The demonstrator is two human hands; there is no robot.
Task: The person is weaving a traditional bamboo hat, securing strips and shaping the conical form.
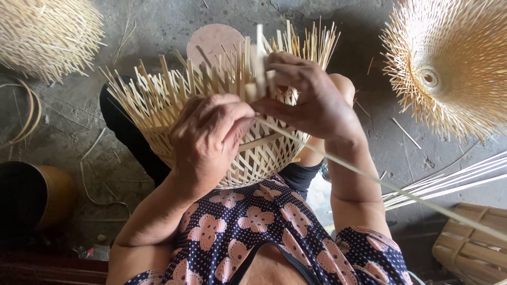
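While the half-woven bamboo basket (248, 153) sat in the lap, the left hand (211, 138) braced its wall, fingers curled, and the right hand (306, 97) pinched a long strip (380, 182); tension looked worth keeping steady

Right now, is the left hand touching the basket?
Touching. The head view shows the left hand pressed against the basket wall, fingers curled at its rim beside the right hand.
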